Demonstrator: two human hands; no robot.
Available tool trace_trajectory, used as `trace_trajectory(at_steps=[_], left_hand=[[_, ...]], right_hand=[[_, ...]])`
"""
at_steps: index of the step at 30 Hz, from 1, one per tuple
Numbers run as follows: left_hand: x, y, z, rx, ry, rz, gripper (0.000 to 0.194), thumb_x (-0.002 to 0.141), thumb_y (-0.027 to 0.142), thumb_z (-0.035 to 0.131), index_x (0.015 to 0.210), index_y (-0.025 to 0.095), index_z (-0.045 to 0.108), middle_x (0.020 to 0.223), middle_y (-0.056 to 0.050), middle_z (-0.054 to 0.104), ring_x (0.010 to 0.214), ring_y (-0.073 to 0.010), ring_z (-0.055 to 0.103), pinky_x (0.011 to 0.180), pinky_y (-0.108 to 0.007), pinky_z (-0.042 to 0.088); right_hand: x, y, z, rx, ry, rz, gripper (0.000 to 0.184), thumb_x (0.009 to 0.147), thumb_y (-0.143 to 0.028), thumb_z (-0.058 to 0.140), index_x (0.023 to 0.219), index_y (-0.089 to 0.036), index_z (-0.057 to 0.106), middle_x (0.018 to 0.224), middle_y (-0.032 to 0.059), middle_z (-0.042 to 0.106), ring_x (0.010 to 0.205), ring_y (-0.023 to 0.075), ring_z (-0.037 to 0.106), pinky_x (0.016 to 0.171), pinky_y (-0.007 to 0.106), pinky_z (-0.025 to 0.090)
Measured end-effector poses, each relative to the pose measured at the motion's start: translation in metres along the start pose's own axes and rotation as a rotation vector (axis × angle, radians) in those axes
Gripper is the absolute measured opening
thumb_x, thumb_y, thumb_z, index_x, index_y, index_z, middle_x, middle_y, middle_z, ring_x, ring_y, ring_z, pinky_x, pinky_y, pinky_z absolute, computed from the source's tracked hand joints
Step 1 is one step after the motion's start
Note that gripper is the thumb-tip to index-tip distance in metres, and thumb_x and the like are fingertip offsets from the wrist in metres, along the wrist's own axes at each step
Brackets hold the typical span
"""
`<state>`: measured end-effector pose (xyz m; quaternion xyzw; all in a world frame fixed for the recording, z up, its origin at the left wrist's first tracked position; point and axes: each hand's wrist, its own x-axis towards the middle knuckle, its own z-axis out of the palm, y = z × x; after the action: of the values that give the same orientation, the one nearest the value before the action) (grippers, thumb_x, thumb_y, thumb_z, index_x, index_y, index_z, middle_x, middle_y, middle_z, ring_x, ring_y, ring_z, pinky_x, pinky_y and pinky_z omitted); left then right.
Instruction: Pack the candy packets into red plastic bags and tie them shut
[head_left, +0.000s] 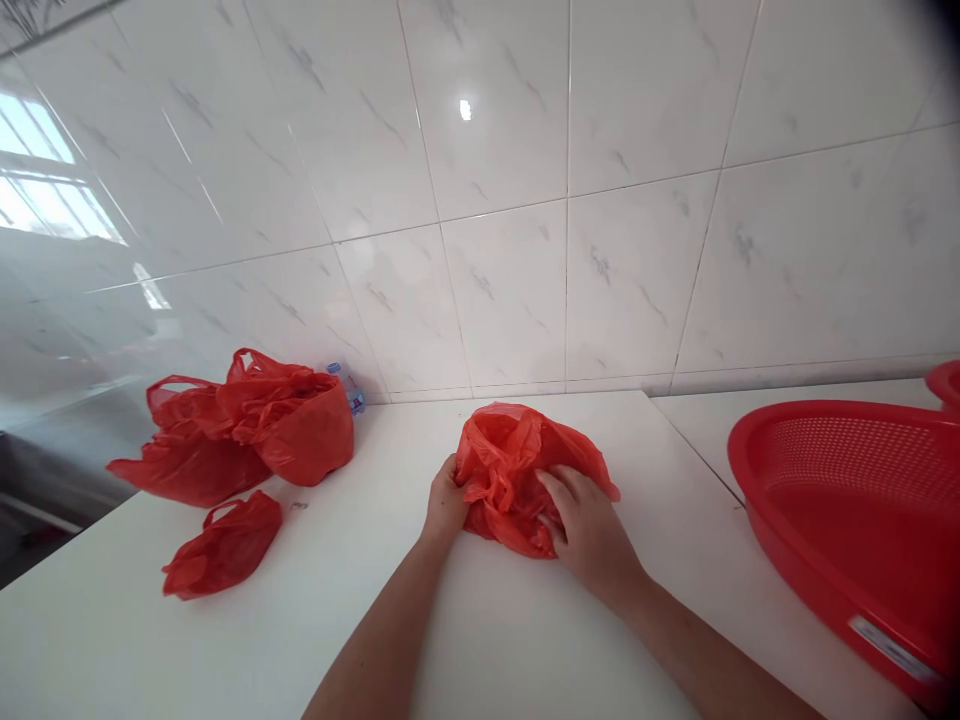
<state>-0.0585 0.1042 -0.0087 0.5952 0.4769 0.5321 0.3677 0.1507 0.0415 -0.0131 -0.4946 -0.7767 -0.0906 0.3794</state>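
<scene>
A crumpled red plastic bag (510,490) lies on the white counter (360,620) in front of me. My left hand (446,500) presses and grips its left side. My right hand (589,530) lies over its lower right side, with the fingers spread on the plastic. Further left, a flattened red bag with handles (223,545) rests alone. Behind it, a heap of red plastic bags (240,430) sits in a loose pile, and one bag (296,420) on top bulges.
A red perforated plastic basket (847,520) stands on the adjoining counter at right, with another red rim (945,385) behind it. A water bottle (349,390) is partly hidden behind the heap. White marble-pattern tiles cover the wall, and a window reflection shows at left.
</scene>
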Motion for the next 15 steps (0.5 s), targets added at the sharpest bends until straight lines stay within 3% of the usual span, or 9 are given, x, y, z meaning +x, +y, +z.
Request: trace_trajectory(at_steps=[4, 7, 9, 11, 15], left_hand=[[0.002, -0.001, -0.004, -0.042, 0.017, -0.068, 0.017, 0.074, 0.027, 0.054, 0.087, 0.019, 0.059, 0.082, 0.000, 0.063, 0.072, -0.0148, 0.056, 0.062, -0.025, 0.046], [0.002, -0.001, -0.006, -0.048, -0.007, -0.091, 0.023, 0.077, 0.032, 0.052, 0.093, 0.017, 0.060, 0.085, -0.003, 0.064, 0.073, -0.0160, 0.057, 0.061, -0.025, 0.046], [0.002, -0.001, -0.008, -0.006, 0.008, -0.036, 0.033, 0.079, 0.036, 0.051, 0.106, 0.018, 0.057, 0.096, -0.006, 0.063, 0.082, -0.0184, 0.059, 0.067, -0.028, 0.048], [0.001, 0.001, -0.010, 0.137, 0.092, 0.143, 0.047, 0.079, 0.040, 0.052, 0.121, 0.019, 0.047, 0.115, -0.010, 0.057, 0.101, -0.0226, 0.056, 0.082, -0.035, 0.047], [-0.008, 0.009, -0.009, 0.587, 0.280, 0.682, 0.076, 0.072, 0.054, 0.059, 0.135, 0.019, 0.033, 0.144, -0.017, 0.029, 0.132, -0.0336, 0.027, 0.105, -0.050, 0.026]], right_hand=[[0.002, 0.008, 0.004, -0.006, -0.053, 0.094, 0.062, 0.069, -0.003, 0.048, 0.127, -0.022, 0.044, 0.129, 0.0126, 0.043, 0.110, 0.0290, 0.048, 0.085, 0.045, 0.050], [0.003, 0.011, 0.001, 0.050, -0.045, 0.132, 0.034, 0.071, -0.003, 0.044, 0.098, -0.020, 0.055, 0.113, 0.0102, 0.050, 0.100, 0.0248, 0.052, 0.077, 0.039, 0.051], [0.003, 0.013, -0.003, 0.088, -0.016, 0.163, 0.022, 0.072, -0.004, 0.043, 0.082, -0.020, 0.053, 0.100, 0.0079, 0.052, 0.090, 0.0214, 0.053, 0.069, 0.033, 0.051], [0.004, 0.016, -0.006, 0.117, 0.034, 0.208, 0.018, 0.072, -0.005, 0.043, 0.080, -0.020, 0.050, 0.095, 0.0067, 0.052, 0.083, 0.0194, 0.053, 0.063, 0.030, 0.049], [0.004, 0.019, -0.006, 0.173, 0.076, 0.251, 0.008, 0.077, -0.013, 0.045, 0.079, -0.020, 0.048, 0.097, 0.0069, 0.054, 0.079, 0.0180, 0.053, 0.062, 0.030, 0.047]])
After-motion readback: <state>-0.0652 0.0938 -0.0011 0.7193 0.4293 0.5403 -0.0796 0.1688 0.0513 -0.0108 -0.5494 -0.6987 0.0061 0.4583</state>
